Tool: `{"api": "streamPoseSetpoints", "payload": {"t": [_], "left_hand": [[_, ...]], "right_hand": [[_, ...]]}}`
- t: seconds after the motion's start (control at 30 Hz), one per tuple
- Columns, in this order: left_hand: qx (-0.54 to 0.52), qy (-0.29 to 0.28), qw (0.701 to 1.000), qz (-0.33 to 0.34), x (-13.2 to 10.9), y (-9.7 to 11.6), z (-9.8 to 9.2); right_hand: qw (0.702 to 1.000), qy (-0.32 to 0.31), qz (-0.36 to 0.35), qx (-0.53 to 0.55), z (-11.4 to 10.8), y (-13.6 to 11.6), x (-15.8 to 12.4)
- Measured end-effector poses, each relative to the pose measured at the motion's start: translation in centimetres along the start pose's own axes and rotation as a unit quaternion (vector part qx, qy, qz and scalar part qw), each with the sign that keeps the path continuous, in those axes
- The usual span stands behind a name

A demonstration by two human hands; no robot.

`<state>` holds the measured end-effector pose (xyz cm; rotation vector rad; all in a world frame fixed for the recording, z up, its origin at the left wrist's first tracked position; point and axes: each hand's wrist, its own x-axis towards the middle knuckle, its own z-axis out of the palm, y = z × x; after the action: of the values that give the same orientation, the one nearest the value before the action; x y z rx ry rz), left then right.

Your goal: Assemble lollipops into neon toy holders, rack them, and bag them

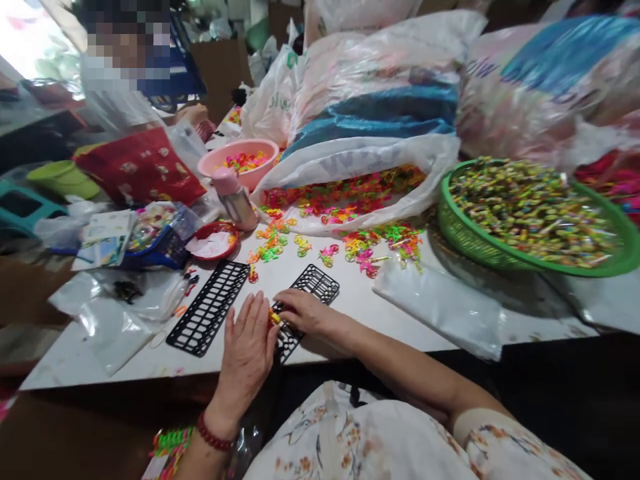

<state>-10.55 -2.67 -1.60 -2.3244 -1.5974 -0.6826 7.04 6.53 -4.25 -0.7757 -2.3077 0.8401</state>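
Floral shirt (380, 440), right grip (306, 312) at yellow piece (275, 319)

Below the near edge of the table, the person wore a loose, off-white top (400, 440) printed with small orange-brown flowers on thin, dark, twig-like stems. A paler strip ran down its front. The right sleeve (500, 443) was short, carried the same flowers, and ended in a plain cream band. Round, dark red beads made up the bracelet (214, 433) circling the left wrist (223, 408).
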Motion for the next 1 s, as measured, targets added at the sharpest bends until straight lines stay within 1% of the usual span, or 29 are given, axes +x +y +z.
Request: {"api": "streamPoseSetpoints", "payload": {"t": [0.03, 0.1, 0.13, 0.2, 0.23, 0.27, 0.3, 0.33, 0.4, 0.47, 0.5, 0.53, 0.57, 0.6, 0.63, 0.67, 0.7, 0.73, 0.77, 0.8, 0.87, 0.93, 1.0], "left_hand": [[0.0, 0.003, 1.0, 0.004, 0.0, 0.0, 0.0], [0.004, 0.001, 1.0, 0.016, 0.2, 0.0, -0.4], [0.005, -0.002, 1.0, 0.022, 0.4, 0.0, -0.7], [0.001, 0.001, 0.999, 0.033, 0.7, -0.3, -1.2], [-0.005, 0.007, 0.999, 0.042, 0.9, -0.5, -1.3], [-0.014, 0.013, 0.998, 0.052, 1.1, -0.7, -1.4], [-0.023, 0.019, 0.998, 0.063, 1.2, -1.0, -1.3], [-0.032, 0.021, 0.997, 0.073, 1.3, -1.2, -1.1], [-0.047, 0.02, 0.995, 0.08, 1.4, -1.5, -0.7], [-0.058, 0.02, 0.996, 0.071, 1.3, -1.4, -0.3], [-0.062, 0.02, 0.996, 0.065, 1.3, -1.3, -0.2], [-0.063, 0.02, 0.996, 0.06, 1.3, -1.2, -0.2], [-0.063, 0.018, 0.996, 0.056, 1.2, -1.1, -0.2], [-0.061, 0.015, 0.997, 0.053, 1.2, -1.1, -0.2], [-0.06, 0.011, 0.997, 0.051, 1.2, -1.0, -0.2], [-0.059, 0.007, 0.997, 0.05, 1.2, -1.0, -0.3], [-0.059, 0.001, 0.997, 0.05, 1.2, -1.0, -0.3], [-0.06, -0.004, 0.997, 0.049, 1.2, -1.0, -0.4], [-0.062, -0.009, 0.997, 0.047, 1.2, -1.0, -0.5], [-0.063, -0.013, 0.997, 0.045, 1.2, -1.0, -0.5], [-0.067, -0.017, 0.997, 0.04, 1.1, -1.0, -0.7], [-0.071, -0.023, 0.997, 0.034, 1.2, -0.9, -0.8], [-0.074, -0.03, 0.996, 0.029, 1.2, -0.9, -0.9]], "right_hand": [[0.999, 0.038, 0.021, -0.021, -1.7, 0.6, -1.1], [0.984, 0.101, 0.101, -0.107, -5.7, 2.2, -3.8], [0.964, 0.123, 0.153, -0.177, -7.9, 3.1, -5.1], [0.908, 0.123, 0.244, -0.318, -11.8, 4.8, -7.4], [0.895, 0.118, 0.262, -0.34, -13.3, 5.4, -8.3], [0.886, 0.105, 0.273, -0.359, -14.5, 5.8, -8.9], [0.884, 0.09, 0.276, -0.367, -15.4, 6.0, -9.3], [0.884, 0.076, 0.275, -0.372, -16.0, 5.9, -9.5], [0.881, 0.057, 0.28, -0.378, -16.2, 5.2, -9.4], [0.887, 0.067, 0.288, -0.354, -15.5, 4.2, -8.8], [0.899, 0.083, 0.291, -0.317, -14.9, 3.7, -8.4], [0.915, 0.099, 0.293, -0.259, -13.9, 3.2, -7.8], [0.934, 0.113, 0.289, -0.179, -12.7, 2.8, -7.2], [0.947, 0.122, 0.284, -0.082, -11.3, 2.4, -6.4], [0.952, 0.124, 0.277, 0.023, -9.6, 2.1, -5.5], [0.947, 0.118, 0.27, 0.126, -7.8, 1.7, -4.6], [0.935, 0.107, 0.261, 0.213, -6.0, 1.3, -3.6], [0.922, 0.093, 0.252, 0.278, -4.2, 0.9, -2.6], [0.915, 0.08, 0.243, 0.314, -2.6, 0.5, -1.7], [0.916, 0.066, 0.232, 0.32, -1.2, 0.1, -0.8], [0.942, 0.048, 0.2, 0.266, 0.6, -0.6, 0.6], [0.968, 0.037, 0.156, 0.193, 1.2, -0.9, 1.5], [0.98, 0.026, 0.121, 0.157, 1.2, -1.0, 1.9]]}}
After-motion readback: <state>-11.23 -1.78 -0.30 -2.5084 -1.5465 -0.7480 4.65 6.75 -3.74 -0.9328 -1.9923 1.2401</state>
